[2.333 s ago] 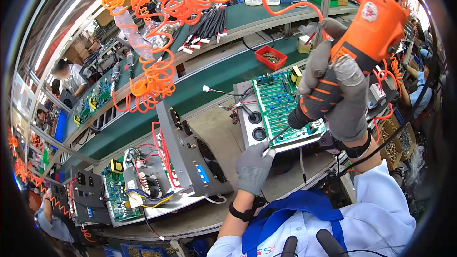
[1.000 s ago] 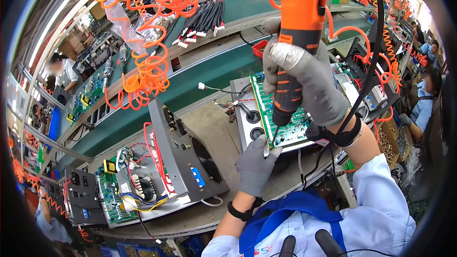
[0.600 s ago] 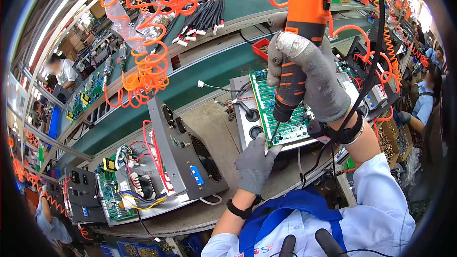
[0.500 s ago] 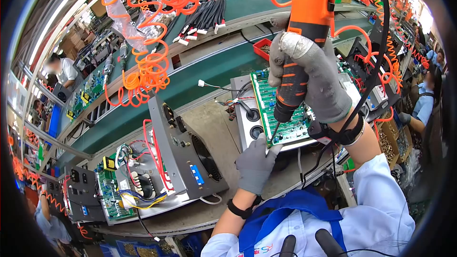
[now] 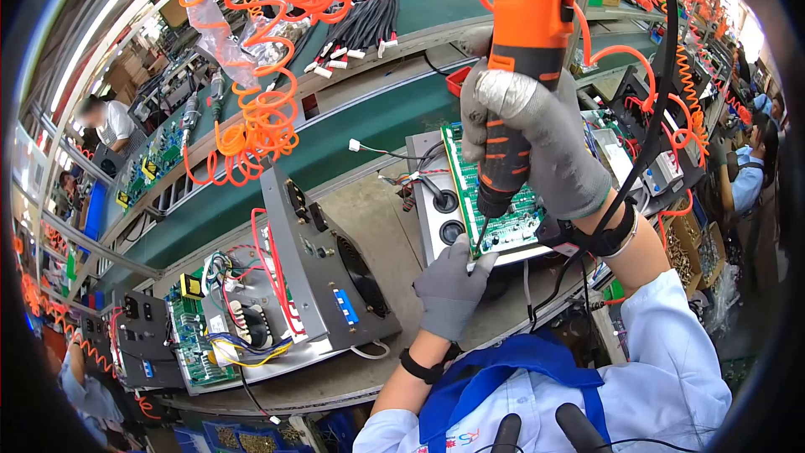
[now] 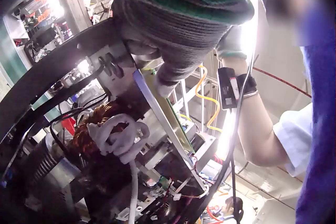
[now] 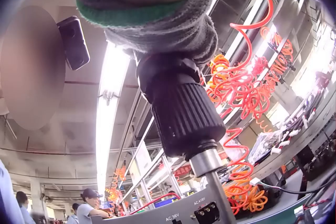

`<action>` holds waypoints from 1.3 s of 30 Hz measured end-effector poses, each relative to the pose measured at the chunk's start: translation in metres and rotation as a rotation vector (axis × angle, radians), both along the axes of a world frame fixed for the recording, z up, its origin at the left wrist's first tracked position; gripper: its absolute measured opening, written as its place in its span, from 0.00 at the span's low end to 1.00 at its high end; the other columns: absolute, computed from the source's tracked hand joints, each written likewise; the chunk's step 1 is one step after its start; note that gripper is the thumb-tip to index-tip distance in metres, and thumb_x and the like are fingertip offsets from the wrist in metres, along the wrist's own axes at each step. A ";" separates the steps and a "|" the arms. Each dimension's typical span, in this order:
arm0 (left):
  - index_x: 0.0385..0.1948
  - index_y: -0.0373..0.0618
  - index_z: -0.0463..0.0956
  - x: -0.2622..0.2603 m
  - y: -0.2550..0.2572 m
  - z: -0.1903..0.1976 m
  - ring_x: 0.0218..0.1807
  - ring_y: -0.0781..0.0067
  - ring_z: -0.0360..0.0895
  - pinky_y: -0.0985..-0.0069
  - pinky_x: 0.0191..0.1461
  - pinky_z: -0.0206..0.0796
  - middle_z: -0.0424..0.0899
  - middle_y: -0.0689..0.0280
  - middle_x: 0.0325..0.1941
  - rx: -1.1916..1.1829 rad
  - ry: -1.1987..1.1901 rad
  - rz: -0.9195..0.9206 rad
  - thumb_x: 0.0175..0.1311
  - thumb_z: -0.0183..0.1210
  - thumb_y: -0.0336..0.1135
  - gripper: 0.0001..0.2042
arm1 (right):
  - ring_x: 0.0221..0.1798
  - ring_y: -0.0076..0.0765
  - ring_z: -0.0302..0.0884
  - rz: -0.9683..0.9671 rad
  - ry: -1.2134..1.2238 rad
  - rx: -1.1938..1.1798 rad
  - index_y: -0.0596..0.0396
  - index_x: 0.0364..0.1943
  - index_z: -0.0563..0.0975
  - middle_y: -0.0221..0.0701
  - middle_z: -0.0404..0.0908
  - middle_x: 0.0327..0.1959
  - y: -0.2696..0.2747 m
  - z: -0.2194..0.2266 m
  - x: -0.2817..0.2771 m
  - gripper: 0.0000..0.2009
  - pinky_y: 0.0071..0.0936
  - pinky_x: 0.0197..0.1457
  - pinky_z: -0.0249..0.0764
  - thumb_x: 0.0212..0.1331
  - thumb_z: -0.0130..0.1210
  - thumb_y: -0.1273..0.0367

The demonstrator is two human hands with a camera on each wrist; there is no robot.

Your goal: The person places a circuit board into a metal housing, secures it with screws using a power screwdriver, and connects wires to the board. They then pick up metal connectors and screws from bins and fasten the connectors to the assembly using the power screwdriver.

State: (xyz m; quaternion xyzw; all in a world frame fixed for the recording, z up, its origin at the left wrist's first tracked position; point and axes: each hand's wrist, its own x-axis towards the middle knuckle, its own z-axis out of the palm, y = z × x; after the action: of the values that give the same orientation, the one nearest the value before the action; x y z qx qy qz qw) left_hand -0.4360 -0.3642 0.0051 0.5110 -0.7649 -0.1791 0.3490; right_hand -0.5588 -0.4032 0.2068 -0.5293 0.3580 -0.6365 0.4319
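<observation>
Right hand [image 5: 541, 138]: gloved, wrapped round the dark grip of a chunky orange driver [image 5: 532, 4], one finger has silvery tape on it
Bit [image 5: 481, 236]: sticks out below the right hand, angled down to the left hand's fingertips; can't tell if the end is actually seated in anything
Left hand [image 5: 451, 292]: gloved too, thumb and a finger right by the bit's end; no clue whether they're really pinching something, sorry
Green board [image 5: 511, 218]: under the right hand, its nearest corner at the left fingertips
Grey plate [image 5: 428, 201]: beneath the board, poking out just past the left fingers, two black round fittings in it
White plug [image 5: 354, 145]: on a loose lead, beyond the left hand and left of the right one
Open grey unit [image 5: 323, 285]: sits on the bench [image 5: 365, 201] left of the left hand, wires all over
Red bin [image 5: 458, 81]: past the right hand, partly hidden by it
Coiled orange hoses [image 5: 260, 126]: dangling well off to the right hand's left
</observation>
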 end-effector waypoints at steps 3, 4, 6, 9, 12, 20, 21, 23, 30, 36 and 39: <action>0.43 0.44 0.78 0.001 -0.001 0.001 0.31 0.57 0.79 0.66 0.32 0.69 0.81 0.58 0.31 0.021 -0.036 0.001 0.51 0.64 0.52 0.24 | 0.22 0.20 0.73 0.041 -0.129 -0.028 0.57 0.45 0.72 0.27 0.73 0.24 -0.002 -0.001 -0.002 0.17 0.22 0.26 0.73 0.52 0.60 0.65; 0.43 0.44 0.78 0.000 -0.002 0.002 0.31 0.57 0.79 0.66 0.32 0.69 0.81 0.58 0.31 0.022 -0.035 0.004 0.51 0.64 0.52 0.24 | 0.23 0.20 0.72 0.012 -0.118 -0.024 0.56 0.45 0.72 0.27 0.73 0.25 -0.003 -0.001 -0.006 0.18 0.23 0.27 0.74 0.51 0.60 0.64; 0.42 0.46 0.78 0.000 -0.002 0.006 0.32 0.57 0.79 0.66 0.34 0.69 0.81 0.58 0.31 0.086 -0.046 0.004 0.51 0.64 0.52 0.23 | 0.25 0.21 0.72 -0.045 -0.099 -0.018 0.55 0.46 0.72 0.27 0.73 0.26 -0.001 0.000 -0.007 0.20 0.23 0.29 0.76 0.50 0.61 0.63; 0.40 0.47 0.79 0.001 -0.001 0.003 0.31 0.58 0.79 0.66 0.32 0.68 0.81 0.59 0.30 0.061 0.016 -0.007 0.51 0.64 0.52 0.21 | 0.25 0.21 0.73 0.009 -0.131 -0.004 0.55 0.46 0.72 0.27 0.73 0.26 -0.003 -0.004 -0.012 0.20 0.23 0.29 0.76 0.50 0.61 0.63; 0.39 0.49 0.79 0.002 -0.001 0.001 0.29 0.59 0.79 0.67 0.30 0.67 0.80 0.60 0.28 0.041 0.022 -0.023 0.51 0.64 0.52 0.19 | 0.25 0.21 0.73 0.002 -0.109 0.010 0.56 0.45 0.73 0.27 0.73 0.26 -0.001 0.000 -0.007 0.19 0.23 0.28 0.76 0.51 0.61 0.63; 0.37 0.49 0.80 0.002 -0.001 0.005 0.27 0.60 0.78 0.67 0.29 0.67 0.80 0.61 0.25 0.033 -0.006 -0.012 0.52 0.63 0.51 0.17 | 0.23 0.21 0.72 0.029 -0.130 -0.035 0.57 0.44 0.73 0.27 0.72 0.24 -0.002 0.000 0.001 0.17 0.24 0.26 0.75 0.51 0.60 0.66; 0.37 0.49 0.80 0.002 -0.001 0.005 0.27 0.59 0.78 0.66 0.29 0.67 0.80 0.61 0.25 0.044 -0.008 -0.006 0.52 0.63 0.51 0.18 | 0.22 0.21 0.72 0.033 -0.127 -0.015 0.57 0.44 0.72 0.27 0.72 0.24 -0.001 0.000 0.003 0.17 0.24 0.26 0.75 0.51 0.60 0.67; 0.36 0.48 0.80 0.001 0.000 0.001 0.27 0.58 0.78 0.65 0.29 0.67 0.80 0.60 0.25 0.080 0.051 -0.036 0.52 0.63 0.51 0.18 | 0.21 0.22 0.71 0.046 -0.156 -0.031 0.57 0.44 0.72 0.27 0.71 0.23 0.001 -0.003 0.005 0.16 0.23 0.25 0.74 0.52 0.60 0.67; 0.37 0.46 0.75 0.005 -0.001 0.000 0.29 0.56 0.78 0.64 0.29 0.67 0.80 0.60 0.29 0.052 0.011 -0.055 0.53 0.63 0.50 0.18 | 0.21 0.21 0.67 0.068 -0.094 -0.062 0.57 0.53 0.65 0.26 0.68 0.24 -0.004 -0.009 0.005 0.25 0.23 0.24 0.71 0.53 0.56 0.60; 0.50 0.44 0.72 0.011 0.005 0.005 0.38 0.62 0.80 0.71 0.37 0.72 0.80 0.57 0.39 0.072 0.074 -0.046 0.58 0.60 0.43 0.21 | 0.22 0.21 0.66 0.166 -0.055 -0.094 0.56 0.54 0.63 0.26 0.66 0.23 0.003 -0.001 0.005 0.28 0.22 0.23 0.70 0.51 0.56 0.57; 0.55 0.39 0.67 0.033 0.017 -0.010 0.42 0.67 0.80 0.76 0.43 0.74 0.78 0.57 0.45 0.776 0.941 -0.321 0.64 0.54 0.36 0.20 | 0.20 0.21 0.65 0.137 -0.139 -0.160 0.57 0.53 0.63 0.25 0.64 0.21 0.027 0.008 0.009 0.28 0.22 0.23 0.70 0.51 0.54 0.56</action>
State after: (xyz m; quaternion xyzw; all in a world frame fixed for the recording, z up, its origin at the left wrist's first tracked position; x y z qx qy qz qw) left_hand -0.4030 -0.3474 -0.0051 0.3457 -0.4760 -0.6992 0.4062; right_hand -0.5503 -0.3763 0.2145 -0.5396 0.2384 -0.6673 0.4546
